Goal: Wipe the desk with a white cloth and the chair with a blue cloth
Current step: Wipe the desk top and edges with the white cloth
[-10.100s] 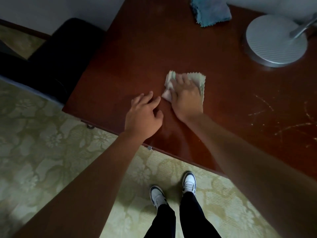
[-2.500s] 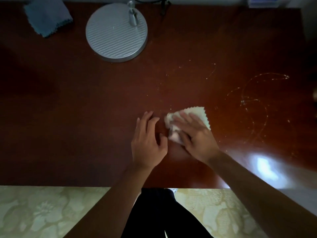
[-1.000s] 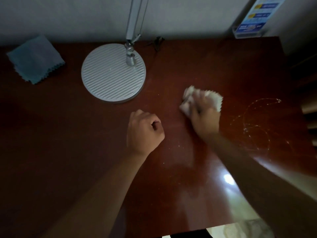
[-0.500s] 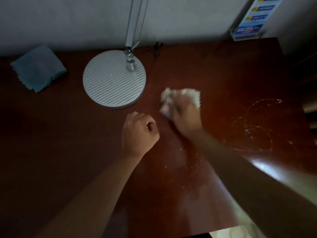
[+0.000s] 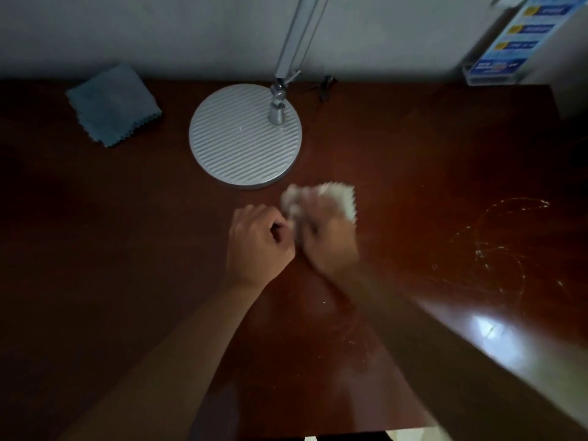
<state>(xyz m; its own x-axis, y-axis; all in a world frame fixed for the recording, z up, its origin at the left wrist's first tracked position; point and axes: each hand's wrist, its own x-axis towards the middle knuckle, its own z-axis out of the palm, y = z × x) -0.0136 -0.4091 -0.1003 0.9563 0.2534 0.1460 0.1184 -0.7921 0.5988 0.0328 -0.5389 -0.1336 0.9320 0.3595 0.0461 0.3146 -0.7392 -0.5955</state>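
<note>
My right hand (image 5: pixel 327 240) presses the crumpled white cloth (image 5: pixel 337 197) onto the dark red-brown desk (image 5: pixel 127 249), just in front of the lamp base. The hand and cloth are motion-blurred. My left hand (image 5: pixel 256 241) rests on the desk as a closed fist, right beside my right hand, holding nothing. The folded blue cloth (image 5: pixel 113 105) lies at the desk's back left, near the wall. The chair is out of sight.
A round ribbed silver lamp base (image 5: pixel 245 136) with its upright arm stands at the back middle. A blue and white leaflet holder (image 5: pixel 506 49) leans at the back right corner. Thin white streaks (image 5: pixel 496 246) mark the desk's right side.
My right hand has dragged the white cloth from the right toward the lamp base and then back toward my left fist. The left fist has stayed put.
</note>
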